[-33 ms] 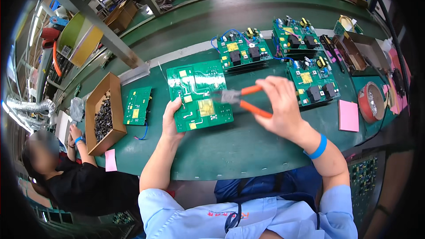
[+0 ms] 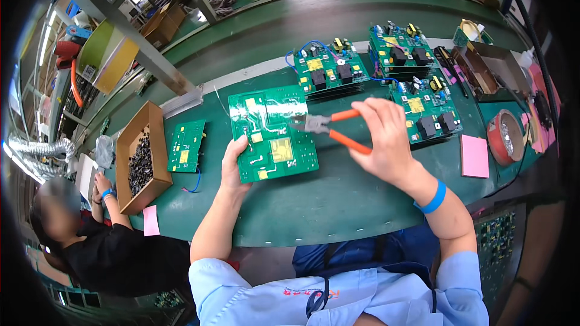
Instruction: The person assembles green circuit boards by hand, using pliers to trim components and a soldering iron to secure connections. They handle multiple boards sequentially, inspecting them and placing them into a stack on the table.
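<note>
My left hand (image 2: 232, 160) grips a green circuit board (image 2: 258, 156) by its left edge, thumb on top, holding it up over the bench with its solder side and yellow patches facing me. In my right hand (image 2: 388, 140) is a pair of orange-handled cutting pliers (image 2: 318, 124), the handles spread apart. Their grey jaws point left and overlap the board's right part; whether the tips touch it I cannot tell.
Assembled boards stand in stacks behind, such as one stack (image 2: 315, 66). Leftwards lie another board (image 2: 186, 145) and a cardboard box (image 2: 158, 172) of small black parts. At right are a pink pad (image 2: 474, 156) and red tape roll (image 2: 500, 136). A co-worker (image 2: 115, 259) sits left.
The pliers' jaws have shifted slightly up and to the right across the board. My left hand and the board stay nearly still.
</note>
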{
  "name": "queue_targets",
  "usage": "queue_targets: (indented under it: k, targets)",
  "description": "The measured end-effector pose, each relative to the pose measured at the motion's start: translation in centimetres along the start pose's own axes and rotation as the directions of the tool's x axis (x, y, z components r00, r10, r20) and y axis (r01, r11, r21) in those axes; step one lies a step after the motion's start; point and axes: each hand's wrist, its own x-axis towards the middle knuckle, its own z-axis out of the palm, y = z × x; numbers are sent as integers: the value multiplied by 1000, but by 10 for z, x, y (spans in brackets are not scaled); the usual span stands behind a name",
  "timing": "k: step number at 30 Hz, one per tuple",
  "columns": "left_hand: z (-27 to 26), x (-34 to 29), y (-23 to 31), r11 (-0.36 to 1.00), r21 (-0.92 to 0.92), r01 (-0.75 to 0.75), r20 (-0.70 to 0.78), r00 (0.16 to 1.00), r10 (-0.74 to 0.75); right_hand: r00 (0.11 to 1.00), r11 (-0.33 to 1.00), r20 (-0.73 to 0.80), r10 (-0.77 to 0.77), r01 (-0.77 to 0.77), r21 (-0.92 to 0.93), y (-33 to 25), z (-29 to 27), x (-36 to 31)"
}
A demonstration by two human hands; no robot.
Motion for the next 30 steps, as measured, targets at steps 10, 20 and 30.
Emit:
queue_targets:
  k: [10,20,30]
  targets:
    - [12,-4,-2,994,103,32,99,994,-42,999,990,40,10,-5,-141,14,3,-2]
    - [4,-3,-7,995,77,65,74,995,-70,999,984,38,-19,25,-176,14,5,-4]
    - [10,-2,-5,991,121,60,65,996,-68,987,985,159,34,-6,-174,12,6,-7]
